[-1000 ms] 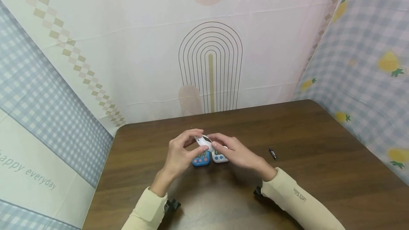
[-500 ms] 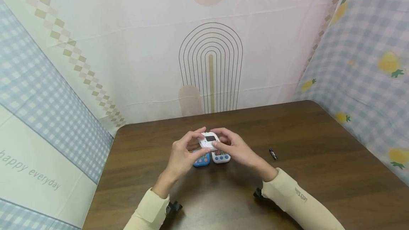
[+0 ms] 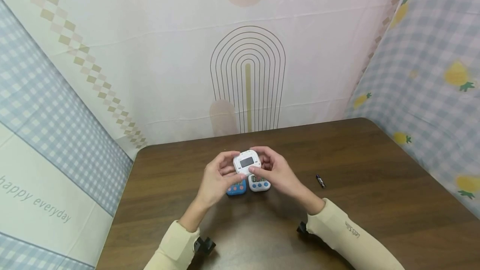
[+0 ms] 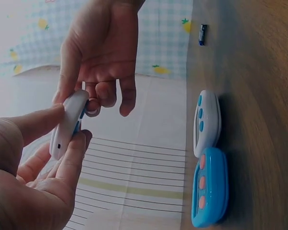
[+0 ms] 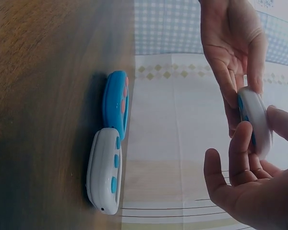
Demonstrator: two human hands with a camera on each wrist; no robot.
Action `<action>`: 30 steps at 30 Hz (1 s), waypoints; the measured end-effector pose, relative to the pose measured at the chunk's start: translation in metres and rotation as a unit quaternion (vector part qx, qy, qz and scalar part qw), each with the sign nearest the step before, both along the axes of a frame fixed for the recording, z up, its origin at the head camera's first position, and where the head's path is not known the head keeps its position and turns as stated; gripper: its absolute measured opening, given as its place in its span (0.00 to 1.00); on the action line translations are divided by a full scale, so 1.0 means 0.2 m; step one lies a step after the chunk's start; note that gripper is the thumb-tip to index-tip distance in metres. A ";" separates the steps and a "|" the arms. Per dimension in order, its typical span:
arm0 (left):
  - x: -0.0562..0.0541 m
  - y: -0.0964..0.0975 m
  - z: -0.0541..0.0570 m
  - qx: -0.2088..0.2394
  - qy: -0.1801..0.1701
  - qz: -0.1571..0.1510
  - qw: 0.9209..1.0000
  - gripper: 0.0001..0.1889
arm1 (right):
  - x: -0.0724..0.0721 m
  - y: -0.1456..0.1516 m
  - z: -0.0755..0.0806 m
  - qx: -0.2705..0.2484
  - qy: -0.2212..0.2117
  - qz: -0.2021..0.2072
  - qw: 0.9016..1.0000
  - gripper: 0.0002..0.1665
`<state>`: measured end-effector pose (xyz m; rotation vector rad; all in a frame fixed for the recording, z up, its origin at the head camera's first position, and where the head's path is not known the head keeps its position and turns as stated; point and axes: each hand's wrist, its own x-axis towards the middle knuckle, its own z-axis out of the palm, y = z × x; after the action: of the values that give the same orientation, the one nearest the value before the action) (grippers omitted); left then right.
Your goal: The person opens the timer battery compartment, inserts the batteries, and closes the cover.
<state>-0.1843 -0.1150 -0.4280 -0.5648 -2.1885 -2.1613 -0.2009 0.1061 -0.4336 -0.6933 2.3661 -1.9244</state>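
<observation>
Above the table, both hands hold a white digital timer [image 3: 247, 162] between them, its back with a dark rectangle turned up toward the head camera. My left hand [image 3: 213, 180] pinches its left side between thumb and fingers. On the right side, my right hand [image 3: 279, 175] grips the timer with the thumb against its back. Blue buttons show on the underside of the held timer [image 5: 257, 122] in the right wrist view. Below the hands, a blue timer [image 3: 236, 188] with pink buttons and another white timer [image 3: 259, 184] with blue buttons lie side by side, screens up.
A small dark battery [image 3: 320, 181] lies on the brown wooden table [image 3: 375, 186], right of the hands. Patterned cloths hang behind the table [image 3: 180, 74] and along both sides. Black wrist mounts [image 3: 204, 245] stick out near the sleeve cuffs.
The held timer has turned from a steep tilt until its back faces the head camera. Both hands still hold it, with the right hand's fingers shifted slightly upward along its edge.
</observation>
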 end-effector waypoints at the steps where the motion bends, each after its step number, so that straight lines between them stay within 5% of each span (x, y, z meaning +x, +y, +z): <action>1: 0.00 0.00 0.00 -0.001 -0.004 0.003 1.000 0.30 | 0.00 0.00 0.00 -0.002 0.002 0.001 1.000 0.32; 8: -0.01 0.00 0.01 -0.006 0.006 0.029 1.000 0.24 | 0.01 -0.01 0.01 0.005 0.005 0.012 1.000 0.32; 15: -0.01 -0.01 0.00 0.013 -0.007 0.019 1.000 0.22 | 0.03 -0.02 0.01 0.010 -0.001 0.026 1.000 0.31; 21: 0.01 0.01 0.00 -0.003 0.030 0.041 0.999 0.21 | 0.03 -0.02 0.00 0.003 -0.001 0.047 0.999 0.30; 30: 0.02 0.03 -0.01 0.028 0.035 0.026 0.999 0.18 | 0.05 -0.03 0.00 -0.042 -0.042 0.088 0.994 0.33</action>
<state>-0.1800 -0.1091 -0.4295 -0.5658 -2.0768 -2.1367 -0.1913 0.0991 -0.4335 -0.7807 2.1095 -1.9458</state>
